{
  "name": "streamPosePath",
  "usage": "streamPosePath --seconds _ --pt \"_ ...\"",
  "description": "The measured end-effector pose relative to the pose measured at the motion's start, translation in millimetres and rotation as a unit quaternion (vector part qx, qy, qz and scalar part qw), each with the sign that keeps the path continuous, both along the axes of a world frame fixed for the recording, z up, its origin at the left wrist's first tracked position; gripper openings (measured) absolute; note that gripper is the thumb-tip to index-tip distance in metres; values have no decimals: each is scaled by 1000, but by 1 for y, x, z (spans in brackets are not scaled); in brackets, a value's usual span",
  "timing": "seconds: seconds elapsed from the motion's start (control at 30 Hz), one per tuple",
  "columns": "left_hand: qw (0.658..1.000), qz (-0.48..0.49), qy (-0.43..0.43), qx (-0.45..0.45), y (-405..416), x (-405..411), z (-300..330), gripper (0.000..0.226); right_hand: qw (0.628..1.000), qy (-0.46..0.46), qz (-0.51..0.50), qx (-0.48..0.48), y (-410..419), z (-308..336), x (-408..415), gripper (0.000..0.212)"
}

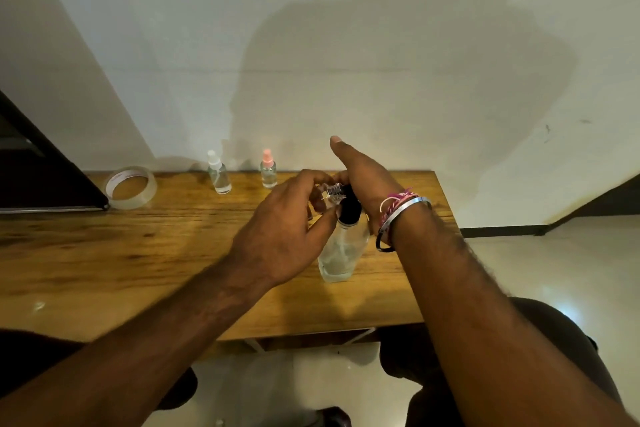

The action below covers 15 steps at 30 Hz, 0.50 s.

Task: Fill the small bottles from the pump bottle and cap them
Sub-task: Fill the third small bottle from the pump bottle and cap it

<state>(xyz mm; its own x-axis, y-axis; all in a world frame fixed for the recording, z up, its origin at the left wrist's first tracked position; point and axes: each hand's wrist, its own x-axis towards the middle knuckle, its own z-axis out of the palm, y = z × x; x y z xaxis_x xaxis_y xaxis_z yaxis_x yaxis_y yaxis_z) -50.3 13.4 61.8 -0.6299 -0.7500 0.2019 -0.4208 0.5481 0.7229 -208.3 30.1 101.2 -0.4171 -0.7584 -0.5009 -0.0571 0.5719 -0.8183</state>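
— Two capped small bottles stand at the far edge of my wooden table (104,253), near the wall: the white-capped bottle (219,173) on the left and the pink-capped bottle (268,169) a little to its right, apart from each other. Both are upright and clear.

— And the one you are working on?

— I pinch a third small bottle (331,194) in my left hand (284,236), fingers curled round it. I hold it up against the black pump head (348,206), its threaded neck close to the nozzle. It is mostly hidden by my fingers, so I cannot tell how full it is.

— Where is the pump bottle itself?

— The pump bottle (341,250) stands upright on the table, just in front of me, towards the right end, its clear body showing between my two wrists.

— What does your right hand do?

— My right hand (363,180) lies over the top of the pump head, its heel towards me and its thumb sticking up. The other fingers are hidden behind the hand, so whether they curl I cannot tell. Bracelets (398,215) sit on that wrist.

— Anything else on the table?

— A roll of clear tape (131,188) lies flat at the far left, well apart from the bottles.
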Motion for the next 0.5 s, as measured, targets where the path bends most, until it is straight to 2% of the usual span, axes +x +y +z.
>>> streamPosePath --seconds 0.23,0.4,0.5 --pt "998 -55 -10 -8 1 3 -1 37 995 94 -4 39 7 9 -9 81" --pt "997 -54 -26 -40 -8 6 5 41 996 53 21 62 7 14 -13 88" --pt "998 -58 -17 -27 -9 8 3 37 995 88 12 55 1 10 -5 83"
